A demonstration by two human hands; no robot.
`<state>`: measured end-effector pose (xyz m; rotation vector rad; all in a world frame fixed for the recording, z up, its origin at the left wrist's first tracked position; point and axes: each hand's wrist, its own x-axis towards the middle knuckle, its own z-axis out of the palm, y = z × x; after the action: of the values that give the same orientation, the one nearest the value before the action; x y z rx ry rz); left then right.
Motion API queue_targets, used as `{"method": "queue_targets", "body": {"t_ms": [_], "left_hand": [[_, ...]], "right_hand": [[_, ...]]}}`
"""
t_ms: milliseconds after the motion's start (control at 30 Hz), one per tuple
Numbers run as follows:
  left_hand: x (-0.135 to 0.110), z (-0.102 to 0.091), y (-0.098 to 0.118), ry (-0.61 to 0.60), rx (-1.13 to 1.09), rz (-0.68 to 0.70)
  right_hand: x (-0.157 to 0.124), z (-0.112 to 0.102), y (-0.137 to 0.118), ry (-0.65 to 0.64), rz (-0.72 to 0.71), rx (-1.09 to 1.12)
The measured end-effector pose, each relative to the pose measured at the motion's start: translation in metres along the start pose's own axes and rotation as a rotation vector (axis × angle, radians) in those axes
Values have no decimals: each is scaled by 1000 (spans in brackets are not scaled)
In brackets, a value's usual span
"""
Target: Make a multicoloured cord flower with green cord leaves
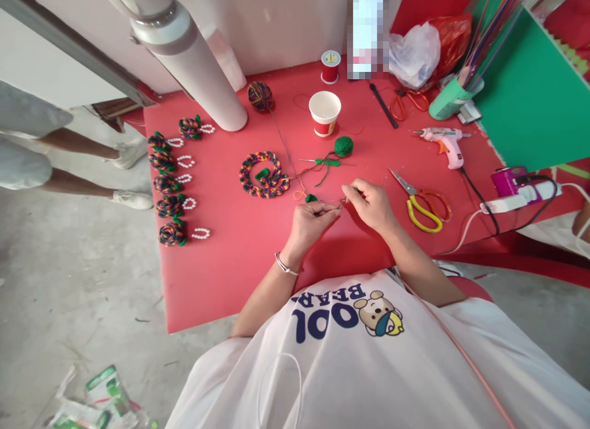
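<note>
"Red tabletop (pixel 207 300) over a bare grey floor (pixel 92 263), and where are the hands?"

"Near its front edge, close together before the white printed shirt (pixel 341 367). The left hand (pixel 316 223) pinches a thin dark strand (pixel 341 204), thumb pressed to fingers; the right hand (pixel 369 201) has its fingertips clamped on it too, probably to steady it from both sides."

"Why that row at the left?"

"Multicoloured yarn rosettes with green leaves (pixel 171 233) lie beside loops of white pearl-like beads (pixel 201 233), presumably parked out of the hands' way. On the right, the scissors with yellow and orange handles (pixel 412 195) point their grips towards the wearer, handy for picking up."

"What can't you make out?"

"Whether a slim tool sits between the fingertips; they cover most of it. Just beyond the left hand, a small green yarn piece (pixel 311 198) shows only partly, and I can't tell if the strand joins it. Someone's bare legs (pixel 83 143) are cut off at the left, and a patch at the back is blurred into blocks (pixel 367 32)."
</note>
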<state>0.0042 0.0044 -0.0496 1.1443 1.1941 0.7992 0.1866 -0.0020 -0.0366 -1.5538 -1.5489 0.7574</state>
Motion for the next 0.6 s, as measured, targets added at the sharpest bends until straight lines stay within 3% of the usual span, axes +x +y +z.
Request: {"method": "queue_targets", "body": {"t_ms": [167, 433, 600], "left_hand": [[1, 0, -2, 2, -19, 9], [1, 0, -3, 9, -32, -7], [0, 1, -1, 0, -15, -24]], "right_hand": [[-1, -4, 7, -22, -51, -15], [-1, -16, 7, -142, 19, 132], [-1, -23, 10, -149, 77, 271]]}}
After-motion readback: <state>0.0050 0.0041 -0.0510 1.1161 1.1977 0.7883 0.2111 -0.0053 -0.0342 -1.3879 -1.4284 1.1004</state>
